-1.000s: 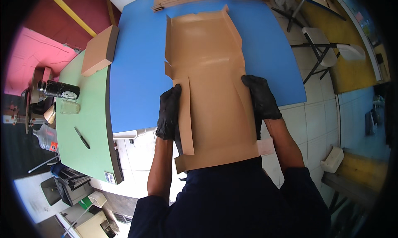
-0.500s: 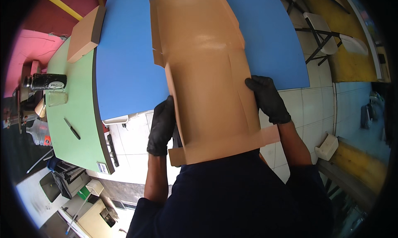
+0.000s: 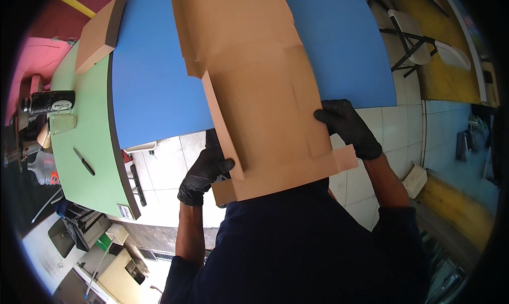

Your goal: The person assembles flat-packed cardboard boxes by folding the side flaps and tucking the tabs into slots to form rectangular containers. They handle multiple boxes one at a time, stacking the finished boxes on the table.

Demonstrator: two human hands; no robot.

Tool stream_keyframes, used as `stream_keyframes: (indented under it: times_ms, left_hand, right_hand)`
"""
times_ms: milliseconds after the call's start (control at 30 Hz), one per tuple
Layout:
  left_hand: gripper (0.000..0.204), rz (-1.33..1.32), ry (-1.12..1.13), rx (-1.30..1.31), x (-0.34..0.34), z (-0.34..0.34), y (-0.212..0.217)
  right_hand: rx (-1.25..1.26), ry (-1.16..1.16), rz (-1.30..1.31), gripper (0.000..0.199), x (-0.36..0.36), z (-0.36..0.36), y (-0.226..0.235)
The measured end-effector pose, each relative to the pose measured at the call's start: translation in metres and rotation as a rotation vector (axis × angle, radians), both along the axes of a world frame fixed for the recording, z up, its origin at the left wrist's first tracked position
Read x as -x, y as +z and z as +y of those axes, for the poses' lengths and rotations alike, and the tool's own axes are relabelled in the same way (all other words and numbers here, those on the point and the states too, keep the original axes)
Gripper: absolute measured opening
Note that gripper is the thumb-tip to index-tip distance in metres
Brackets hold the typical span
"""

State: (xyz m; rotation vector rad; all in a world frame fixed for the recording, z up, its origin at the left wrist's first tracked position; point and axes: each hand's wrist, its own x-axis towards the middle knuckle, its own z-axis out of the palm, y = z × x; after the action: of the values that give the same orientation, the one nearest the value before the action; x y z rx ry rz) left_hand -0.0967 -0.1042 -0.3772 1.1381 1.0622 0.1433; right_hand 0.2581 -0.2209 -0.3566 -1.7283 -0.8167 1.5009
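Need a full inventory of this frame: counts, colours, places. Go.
Cardboard box blank: 1, brown, between the hands, far part over the blue table
Blue table: 1, blue, ahead
Green table: 1, pale green, left
Box: 1, brown, green table's far end
Flask: 1, black, green table
Mug: 1, clear, beside flask
Knife: 1, black handle, green table
Jug: 1, clear, left of green table
Folding chair: 1, white and black, right
Rim clutter: uncountable, mixed colours, both sides
Left hand: 1, black glove, at blank's left flap
Right hand: 1, black glove, gripping blank's right edge
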Motion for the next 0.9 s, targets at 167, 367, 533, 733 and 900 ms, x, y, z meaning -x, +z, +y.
stream_keyframes:
  times_ms: [167,367,533,733,900]
  left_hand:
    - [0.027,0.057,0.114,0.031,0.0,-0.002,-0.007]
    - [0.029,0.049,0.014,0.074,-0.001,0.007,-0.006]
    - [0.039,-0.092,0.044,0.005,0.004,0.003,-0.017]
    - [0.051,-0.195,0.115,0.043,0.021,-0.011,-0.019]
    - [0.035,-0.006,0.275,-0.097,-0.007,-0.033,-0.01]
  right_hand:
    - [0.042,0.137,0.156,0.044,-0.003,-0.004,0.014]
    - [0.089,0.276,0.083,0.057,-0.008,0.001,0.02]
    - [0.046,0.402,0.038,0.056,-0.01,0.007,0.025]
    - [0.092,0.309,0.075,0.052,-0.019,0.013,0.026]
    - [0.017,0.246,0.014,0.052,-0.034,0.003,0.002]
